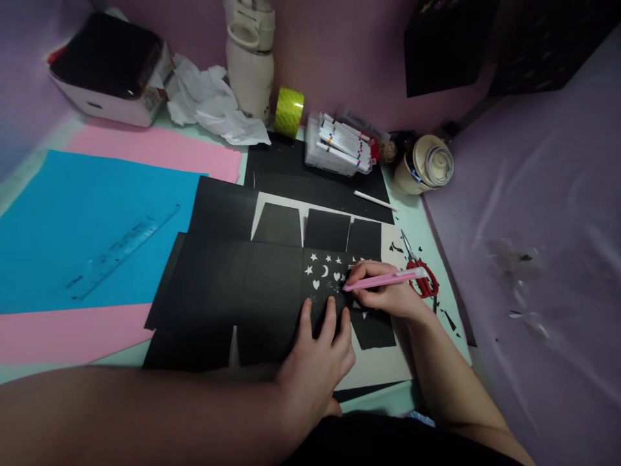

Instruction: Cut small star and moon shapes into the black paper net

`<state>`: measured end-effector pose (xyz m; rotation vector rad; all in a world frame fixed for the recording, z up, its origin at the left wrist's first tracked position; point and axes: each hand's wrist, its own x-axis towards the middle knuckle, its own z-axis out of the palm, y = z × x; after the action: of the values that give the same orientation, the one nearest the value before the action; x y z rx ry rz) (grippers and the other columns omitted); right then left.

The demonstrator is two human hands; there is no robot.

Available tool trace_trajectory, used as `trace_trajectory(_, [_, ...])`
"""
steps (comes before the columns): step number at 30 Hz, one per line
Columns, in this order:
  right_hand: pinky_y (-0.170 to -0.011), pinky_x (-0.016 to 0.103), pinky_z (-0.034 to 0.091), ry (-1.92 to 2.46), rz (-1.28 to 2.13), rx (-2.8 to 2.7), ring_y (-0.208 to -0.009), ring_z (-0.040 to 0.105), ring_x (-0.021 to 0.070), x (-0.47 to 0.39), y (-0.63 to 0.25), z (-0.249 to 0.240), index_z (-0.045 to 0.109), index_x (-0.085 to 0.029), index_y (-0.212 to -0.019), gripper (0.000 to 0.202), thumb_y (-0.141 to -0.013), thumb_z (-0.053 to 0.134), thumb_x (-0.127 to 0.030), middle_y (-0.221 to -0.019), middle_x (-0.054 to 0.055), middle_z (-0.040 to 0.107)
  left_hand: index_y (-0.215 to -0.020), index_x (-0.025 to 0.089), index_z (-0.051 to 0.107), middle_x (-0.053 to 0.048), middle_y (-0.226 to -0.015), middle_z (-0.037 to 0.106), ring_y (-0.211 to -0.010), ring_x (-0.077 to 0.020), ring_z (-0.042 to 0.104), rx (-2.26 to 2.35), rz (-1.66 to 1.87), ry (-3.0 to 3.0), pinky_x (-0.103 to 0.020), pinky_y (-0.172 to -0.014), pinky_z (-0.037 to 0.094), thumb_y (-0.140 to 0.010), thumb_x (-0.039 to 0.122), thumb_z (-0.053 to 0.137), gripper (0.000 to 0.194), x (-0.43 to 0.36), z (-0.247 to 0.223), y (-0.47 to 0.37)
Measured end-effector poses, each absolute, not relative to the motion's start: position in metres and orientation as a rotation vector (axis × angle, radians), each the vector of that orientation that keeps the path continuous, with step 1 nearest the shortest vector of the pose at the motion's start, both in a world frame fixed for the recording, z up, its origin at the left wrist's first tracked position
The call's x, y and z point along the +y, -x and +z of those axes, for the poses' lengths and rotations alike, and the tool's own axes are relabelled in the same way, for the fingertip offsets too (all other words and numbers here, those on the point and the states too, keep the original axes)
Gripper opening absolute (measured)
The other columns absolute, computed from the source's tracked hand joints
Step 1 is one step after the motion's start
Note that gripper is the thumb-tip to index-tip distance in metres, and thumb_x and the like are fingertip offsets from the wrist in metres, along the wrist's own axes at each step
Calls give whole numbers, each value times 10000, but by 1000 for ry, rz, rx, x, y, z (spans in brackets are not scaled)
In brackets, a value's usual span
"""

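Note:
A flattened black card box template (274,278) with flaps lies in front of me. One panel has star, heart and crescent moon cut-outs with pale board (383,364) showing through, and faint drawn outlines beside them. My left hand (320,359) rests on that panel, fingers spread, pressing it down just below the cut-outs. My right hand (383,291) grips a slim pink craft knife (383,280), pointing left at the panel beside a small star. The tip of the knife is too small to make out.
Red-handled scissors (423,278) and black scraps lie at right. Behind are a box of markers (342,145), a white stick (376,200), yellow tape (289,112), a bottle (250,65) and a cup (422,165). A clear ruler (123,251) lies on blue sheets (97,194) at left.

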<state>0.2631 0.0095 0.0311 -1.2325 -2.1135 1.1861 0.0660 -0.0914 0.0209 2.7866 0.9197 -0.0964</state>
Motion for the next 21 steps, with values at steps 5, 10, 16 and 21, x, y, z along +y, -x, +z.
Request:
trace_trajectory(5, [-683,281,502,1245,1169,-2102,-770,645,160,9,-263,29,698,-195,-830,140,-744,631,-107,-830,35,701,-1383,266,528,-151,-1541,350,-1392,-502,225,917,-104,-2790,-778,-1018,241,-705,772,585,848,-91,21,-65])
trace_trajectory(10, [-691,281,502,1226,1182,-2110,-782,646,162,9,-264,30,701,-189,-833,134,-752,633,-108,-831,38,698,-1385,271,527,-144,-1537,360,-1394,-494,233,916,-102,-2783,-769,-1027,238,-701,771,591,850,-90,22,-66])
trace_trajectory(16, [-738,304,519,1166,1217,-2119,-838,655,171,9,-266,31,712,-197,-886,139,-793,635,-128,-873,51,702,-1375,265,538,-147,-1530,372,-1392,-498,231,928,-72,-2784,-773,-1024,240,-688,770,606,856,-90,20,-66])
trace_trajectory(21, [-757,320,525,1119,1242,-2117,-858,659,175,10,-268,32,719,-208,-915,145,-807,648,-142,-891,53,706,-1369,267,545,-142,-1530,373,-1392,-495,230,932,-62,-2781,-769,-1026,243,-691,766,606,844,-91,21,-66])
